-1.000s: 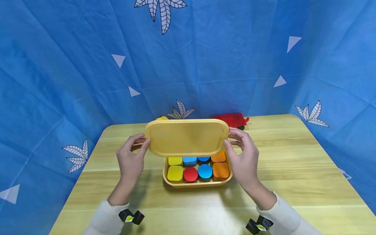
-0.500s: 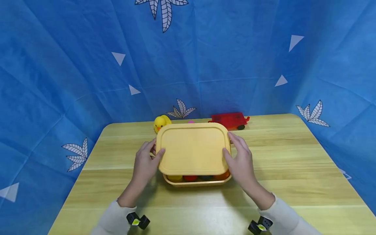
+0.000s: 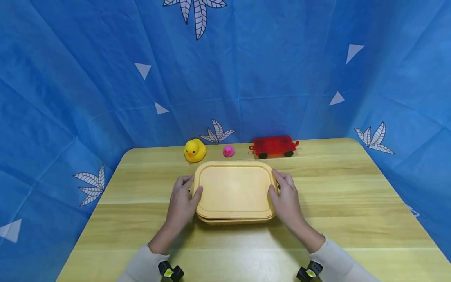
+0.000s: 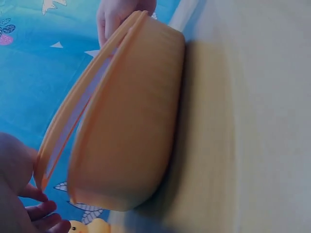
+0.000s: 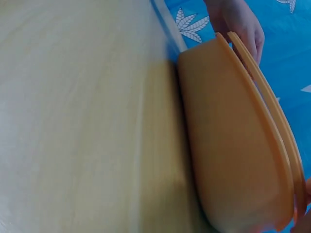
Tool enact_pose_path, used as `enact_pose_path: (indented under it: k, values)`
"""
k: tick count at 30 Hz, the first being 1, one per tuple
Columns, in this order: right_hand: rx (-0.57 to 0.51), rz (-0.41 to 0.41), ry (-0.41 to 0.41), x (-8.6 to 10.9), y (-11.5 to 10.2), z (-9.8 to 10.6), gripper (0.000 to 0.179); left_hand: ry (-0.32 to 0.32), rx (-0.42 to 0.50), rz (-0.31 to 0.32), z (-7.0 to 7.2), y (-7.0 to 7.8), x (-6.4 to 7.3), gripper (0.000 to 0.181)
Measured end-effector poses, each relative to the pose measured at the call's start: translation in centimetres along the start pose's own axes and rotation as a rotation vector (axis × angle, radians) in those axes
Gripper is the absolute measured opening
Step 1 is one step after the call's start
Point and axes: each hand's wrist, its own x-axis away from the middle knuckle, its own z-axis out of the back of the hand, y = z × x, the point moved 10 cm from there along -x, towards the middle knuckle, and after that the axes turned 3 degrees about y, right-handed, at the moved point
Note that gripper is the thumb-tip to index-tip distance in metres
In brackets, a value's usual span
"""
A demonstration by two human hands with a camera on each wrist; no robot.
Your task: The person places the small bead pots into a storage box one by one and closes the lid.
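A pale yellow lid [image 3: 234,190] lies over the matching yellow box [image 3: 234,222], whose contents it hides. My left hand [image 3: 182,203] pinches the lid's left end between thumb and fingers. At the opposite end, my right hand [image 3: 287,201] holds the lid the same way. From the left wrist, a gap shows between the lid [image 4: 65,116] and the rim of the box [image 4: 131,116], wider toward the left hand [image 4: 19,179]. The right wrist view shows a narrow gap between lid [image 5: 269,99] and box [image 5: 233,131].
Behind the box, along the table's back edge, stand a yellow rubber duck [image 3: 195,150], a small pink duck [image 3: 228,151] and a red toy wagon [image 3: 274,147] with black wheels. A blue patterned cloth [image 3: 275,70] hangs behind and beside the wooden table [image 3: 352,203].
Both hands have brought the lid down and toward me, from tilted up above the box to nearly flat over it. The colored pieces inside are now covered, and both ducks have come into view.
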Motion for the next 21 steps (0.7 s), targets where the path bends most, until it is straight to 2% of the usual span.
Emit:
enact_pose_path:
  k: [8, 15, 21]
  values:
    - [-0.021, -0.048, -0.025, 0.3, 1.1, -1.0, 0.051, -0.099, 0.108, 0.038, -2.4, -1.5, 1.0, 0.055]
    - [-0.049, -0.091, -0.062, 0.5, 1.7, -1.5, 0.051, -0.102, 0.170, 0.044, -3.2, -2.1, 1.4, 0.054]
    - [-0.027, -0.058, -0.059, 0.6, 1.5, -1.5, 0.050, -0.130, 0.249, 0.080, -3.8, -2.6, 1.7, 0.056]
